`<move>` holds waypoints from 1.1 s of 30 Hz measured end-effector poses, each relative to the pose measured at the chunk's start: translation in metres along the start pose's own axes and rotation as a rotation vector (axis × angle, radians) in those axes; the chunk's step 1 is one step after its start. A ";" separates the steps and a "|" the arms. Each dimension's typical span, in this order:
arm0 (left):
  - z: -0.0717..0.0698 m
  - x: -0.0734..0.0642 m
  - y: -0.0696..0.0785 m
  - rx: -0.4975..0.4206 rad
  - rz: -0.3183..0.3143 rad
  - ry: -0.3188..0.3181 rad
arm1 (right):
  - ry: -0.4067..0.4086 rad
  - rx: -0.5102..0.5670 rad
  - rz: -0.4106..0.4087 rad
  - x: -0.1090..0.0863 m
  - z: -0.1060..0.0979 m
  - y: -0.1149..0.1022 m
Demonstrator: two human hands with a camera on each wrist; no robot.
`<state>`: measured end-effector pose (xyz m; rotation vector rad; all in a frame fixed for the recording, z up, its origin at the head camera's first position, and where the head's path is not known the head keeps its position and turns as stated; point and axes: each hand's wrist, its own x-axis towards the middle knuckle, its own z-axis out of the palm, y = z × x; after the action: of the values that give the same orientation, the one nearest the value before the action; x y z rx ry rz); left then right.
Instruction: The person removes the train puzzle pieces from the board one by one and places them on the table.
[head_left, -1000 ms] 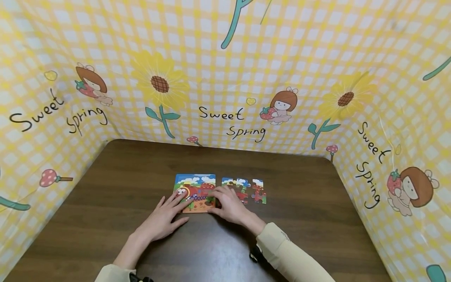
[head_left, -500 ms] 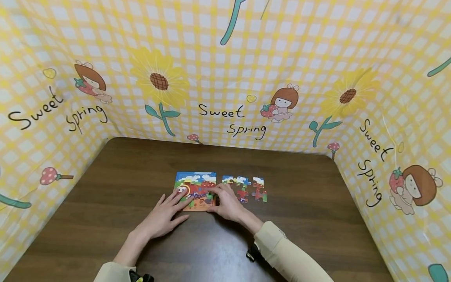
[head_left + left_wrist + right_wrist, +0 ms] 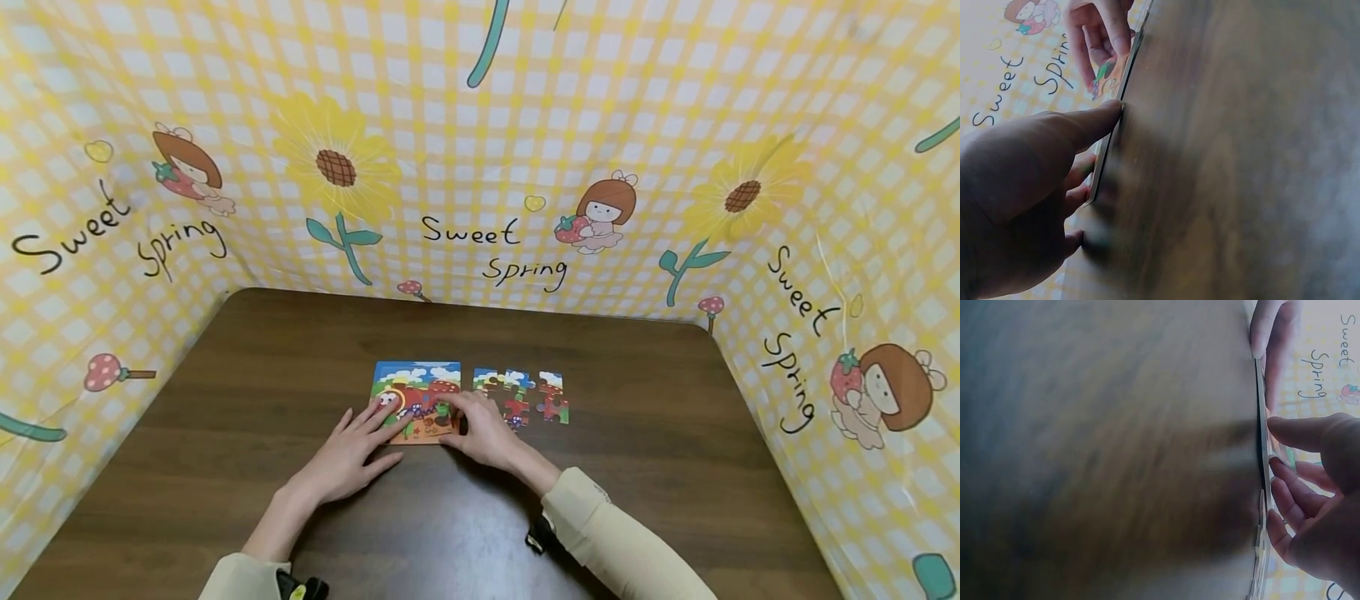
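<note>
A picture puzzle board [image 3: 417,375] with a red cartoon train lies on the table. My left hand [image 3: 341,462] rests on its left part, fingers spread, the thumb at the near edge in the left wrist view. At the board's near right corner, my right hand [image 3: 483,429] pinches an orange-and-green puzzle piece [image 3: 1105,76] between thumb and fingers. That piece tilts up from the board in the left wrist view, and the fingers partly cover it. Loose jigsaw pieces [image 3: 553,408] lie right of the board, some partly hidden behind the right hand.
The brown wooden table [image 3: 637,467] spreads around the board. A yellow checked cloth [image 3: 465,167] with flowers and lettering walls in the back and both sides. Dark straps with devices [image 3: 303,586] sit at the sleeve cuffs.
The right hand has shifted slightly left over the board's near right corner with the puzzle piece. The left hand stays in place. The head view has tilted a little downward.
</note>
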<state>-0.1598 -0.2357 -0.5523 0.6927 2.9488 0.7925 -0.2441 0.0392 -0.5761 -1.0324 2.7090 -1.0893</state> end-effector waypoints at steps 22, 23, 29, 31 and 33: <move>-0.005 -0.001 0.012 0.050 -0.025 -0.049 | -0.062 0.197 0.113 -0.004 -0.022 -0.032; -0.005 -0.002 0.012 0.046 -0.017 -0.041 | -0.056 0.208 0.116 -0.004 -0.021 -0.032; -0.001 -0.003 0.006 0.008 0.013 -0.013 | -0.006 0.278 0.122 -0.005 -0.023 -0.035; 0.003 -0.002 0.001 0.000 0.026 -0.005 | 0.013 0.292 0.123 -0.005 -0.023 -0.035; 0.004 -0.002 -0.001 -0.001 0.038 0.000 | 0.030 0.296 0.123 -0.004 -0.024 -0.035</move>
<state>-0.1575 -0.2354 -0.5565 0.7508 2.9438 0.7959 -0.2273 0.0374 -0.5367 -0.7986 2.4896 -1.4340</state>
